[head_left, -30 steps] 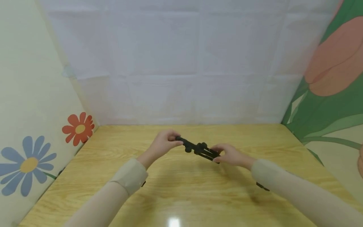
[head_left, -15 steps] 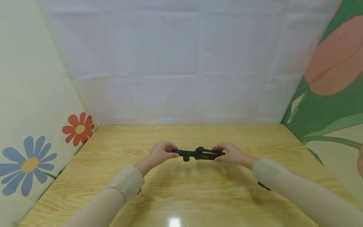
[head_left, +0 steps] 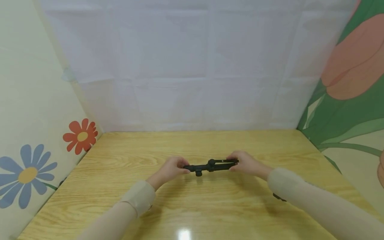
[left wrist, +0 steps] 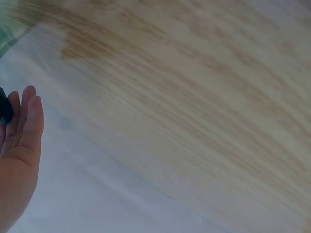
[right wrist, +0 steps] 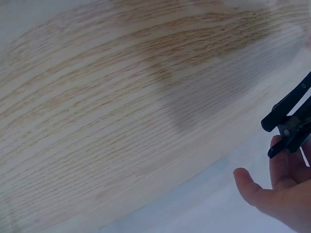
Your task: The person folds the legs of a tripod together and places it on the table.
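A small black tripod (head_left: 207, 167), folded, is held nearly level between both hands over the wooden table. My left hand (head_left: 171, 170) pinches its left end, the narrow column. At the other end, where the legs lie close together, my right hand (head_left: 246, 164) grips the leg tips. A round knob sticks out below the column and another sits near the leg joint. In the left wrist view only a dark bit of the tripod (left wrist: 5, 108) shows beside the fingers. The right wrist view has the black leg ends (right wrist: 286, 109) at the fingers, with the thumb apart from them.
The wood-grain table (head_left: 192, 206) spreads beneath the hands. A white sheet (head_left: 174, 66) hangs along its back edge. Painted walls stand at both sides, with flowers (head_left: 27, 175) on the left and a tulip (head_left: 354, 66) on the right.
The tripod has swung from slanting, left end high, to nearly level as my left hand came down. My right hand has shifted slightly right. Both hands keep hold.
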The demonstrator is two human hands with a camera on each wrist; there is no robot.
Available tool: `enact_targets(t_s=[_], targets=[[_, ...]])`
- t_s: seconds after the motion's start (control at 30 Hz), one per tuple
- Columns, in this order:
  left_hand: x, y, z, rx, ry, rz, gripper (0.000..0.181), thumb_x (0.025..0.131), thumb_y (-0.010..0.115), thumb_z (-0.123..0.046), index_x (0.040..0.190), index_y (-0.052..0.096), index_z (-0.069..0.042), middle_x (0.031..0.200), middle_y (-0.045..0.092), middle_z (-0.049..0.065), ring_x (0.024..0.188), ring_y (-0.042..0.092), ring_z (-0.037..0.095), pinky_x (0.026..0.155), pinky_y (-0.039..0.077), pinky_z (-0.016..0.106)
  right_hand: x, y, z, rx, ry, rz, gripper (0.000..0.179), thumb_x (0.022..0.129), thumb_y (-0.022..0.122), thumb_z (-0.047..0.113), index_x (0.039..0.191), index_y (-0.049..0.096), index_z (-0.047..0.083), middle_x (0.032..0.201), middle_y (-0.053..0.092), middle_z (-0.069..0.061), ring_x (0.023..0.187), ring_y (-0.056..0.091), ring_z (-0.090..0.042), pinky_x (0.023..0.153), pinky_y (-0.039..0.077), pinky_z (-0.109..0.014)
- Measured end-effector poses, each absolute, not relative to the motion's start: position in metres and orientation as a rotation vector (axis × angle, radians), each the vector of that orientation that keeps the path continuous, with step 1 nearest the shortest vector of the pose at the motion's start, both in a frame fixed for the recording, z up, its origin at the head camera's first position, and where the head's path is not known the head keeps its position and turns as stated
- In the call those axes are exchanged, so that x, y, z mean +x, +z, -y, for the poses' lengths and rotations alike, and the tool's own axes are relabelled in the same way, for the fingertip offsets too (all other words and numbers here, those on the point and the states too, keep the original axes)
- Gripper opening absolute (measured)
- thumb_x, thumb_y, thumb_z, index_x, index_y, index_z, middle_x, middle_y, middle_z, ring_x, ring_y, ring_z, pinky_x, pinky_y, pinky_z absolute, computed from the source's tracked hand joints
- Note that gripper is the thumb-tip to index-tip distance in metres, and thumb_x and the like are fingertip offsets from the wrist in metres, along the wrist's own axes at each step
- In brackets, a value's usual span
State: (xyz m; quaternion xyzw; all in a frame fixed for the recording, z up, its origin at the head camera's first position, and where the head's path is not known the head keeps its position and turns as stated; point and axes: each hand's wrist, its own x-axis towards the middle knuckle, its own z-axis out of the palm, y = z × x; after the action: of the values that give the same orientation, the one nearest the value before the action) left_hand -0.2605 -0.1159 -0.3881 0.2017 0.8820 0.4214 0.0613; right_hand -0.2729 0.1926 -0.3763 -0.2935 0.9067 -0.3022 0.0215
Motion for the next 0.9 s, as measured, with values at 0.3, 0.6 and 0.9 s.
enact_targets(t_s=[0.3, 0.6, 0.9], targets=[[-0.263, -0.395, 0.109, 0.575, 1.251, -2.687, 0.016, 0.083, 0.075, -0.001, 0.096, 0.068, 0.004, 0.091, 0.07, 0.009, 0.085, 0.065, 0.02, 0.077, 0.053, 0.037, -0.273, -0.378, -0.192, -0.883, -0.905, -2.845, 0.038, 0.075, 0.079, -0.002, 0.109, 0.064, -0.013, 0.106, 0.066, -0.023, 0.099, 0.062, -0.038, 0.089, 0.05, -0.049], [-0.267, -0.4, 0.107, 0.541, 1.227, -2.701, 0.017, 0.082, 0.075, -0.001, 0.097, 0.068, 0.003, 0.092, 0.07, 0.009, 0.085, 0.065, 0.021, 0.076, 0.054, 0.035, -0.272, -0.379, -0.19, -0.817, -0.878, -2.873, 0.039, 0.075, 0.08, -0.002, 0.109, 0.065, -0.012, 0.105, 0.066, -0.021, 0.098, 0.061, -0.037, 0.089, 0.05, -0.049], [-0.27, -0.403, 0.107, 0.536, 1.21, -2.714, 0.017, 0.082, 0.075, -0.001, 0.097, 0.068, 0.003, 0.093, 0.07, 0.009, 0.086, 0.065, 0.021, 0.079, 0.053, 0.036, -0.271, -0.385, -0.189, -0.767, -0.889, -2.881, 0.039, 0.073, 0.081, 0.001, 0.108, 0.066, -0.009, 0.106, 0.066, -0.02, 0.099, 0.061, -0.035, 0.09, 0.049, -0.049]])
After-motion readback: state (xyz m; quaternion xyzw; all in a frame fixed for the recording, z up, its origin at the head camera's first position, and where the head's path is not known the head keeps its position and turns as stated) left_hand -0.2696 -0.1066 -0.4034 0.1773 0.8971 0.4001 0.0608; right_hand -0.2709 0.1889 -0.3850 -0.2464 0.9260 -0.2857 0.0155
